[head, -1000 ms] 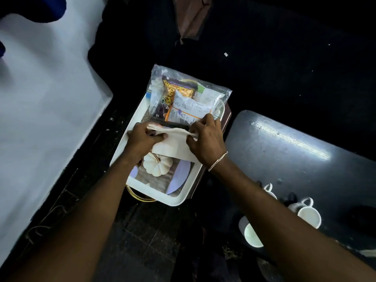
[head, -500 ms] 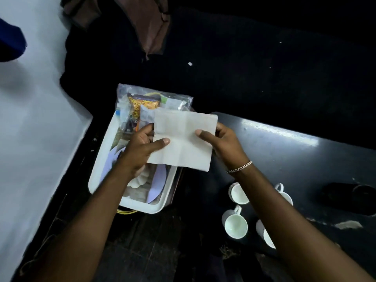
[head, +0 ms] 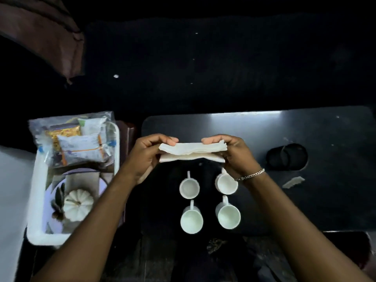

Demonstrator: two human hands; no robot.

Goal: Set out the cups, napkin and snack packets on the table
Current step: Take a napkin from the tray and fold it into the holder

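Four white cups (head: 209, 200) stand on the dark table (head: 305, 135) (two rows of two). One folded napkin (head: 192, 152) is held by two hands. One white tray (head: 37, 200) carries one clear bag of snack packets (head: 75, 139) and one white pumpkin (head: 78, 204).

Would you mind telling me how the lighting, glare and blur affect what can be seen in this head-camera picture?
Head view: dim overall, floor almost black; a glare streak runs along the far edge of the dark table; the white cups and napkin stand out brightly; the snack packets and white tray look soft with motion blur; wide-angle bending shows at the edges.
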